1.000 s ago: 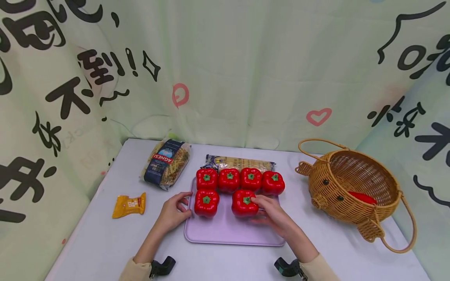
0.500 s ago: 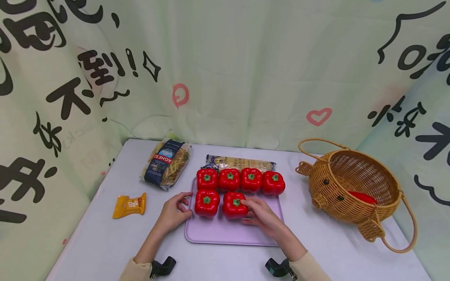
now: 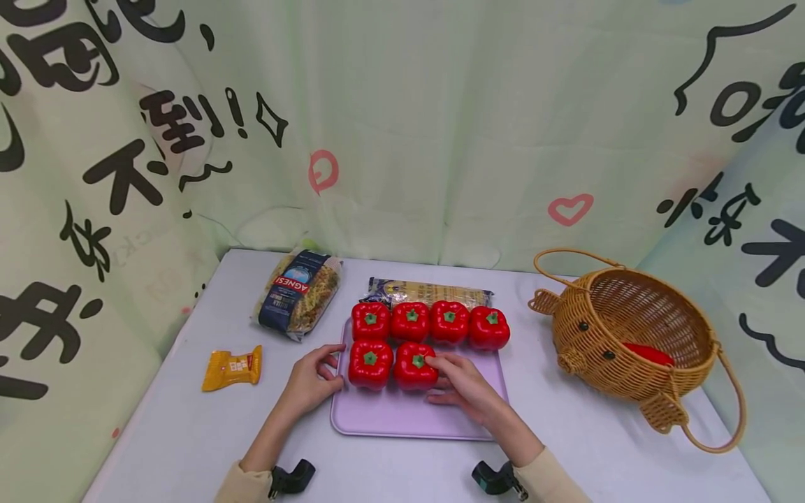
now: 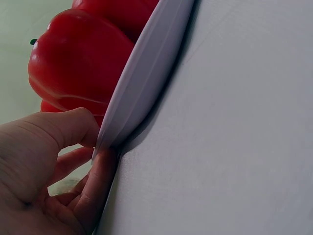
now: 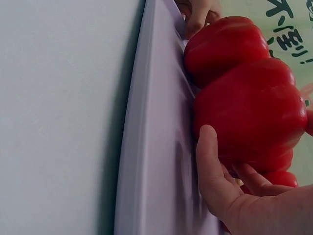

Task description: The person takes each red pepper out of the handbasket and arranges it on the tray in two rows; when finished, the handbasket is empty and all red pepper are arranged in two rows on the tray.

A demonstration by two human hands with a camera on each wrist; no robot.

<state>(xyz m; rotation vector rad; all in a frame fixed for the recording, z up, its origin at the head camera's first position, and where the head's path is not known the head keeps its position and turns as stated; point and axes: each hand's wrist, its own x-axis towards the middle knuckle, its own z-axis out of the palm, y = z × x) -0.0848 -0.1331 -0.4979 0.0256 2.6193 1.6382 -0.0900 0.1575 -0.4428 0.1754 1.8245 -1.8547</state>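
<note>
My left hand (image 3: 312,381) pinches the left rim of a lilac tray (image 3: 402,423). In the left wrist view the thumb (image 4: 80,125) lies at the tray's rim with a fingertip on its outer side. My right hand (image 3: 468,388) grips a red bell pepper (image 3: 415,367) with a green stem, the thumb and fingers spread around its right side. That pepper sits close beside another bell pepper (image 3: 370,365) in the tray's front row. Behind them stands a row of several more red bell peppers (image 3: 449,323).
A bag of noodles (image 3: 434,292) lies behind the tray, and an AGNESI pasta bag (image 3: 298,293) at the back left. A yellow snack packet (image 3: 231,368) is on the left. At the right stands a wicker basket (image 3: 604,360) with a red item (image 3: 649,353) inside.
My right hand has moved its bell pepper left across the tray, up beside the other front pepper. The left hand has stayed at the tray's rim.
</note>
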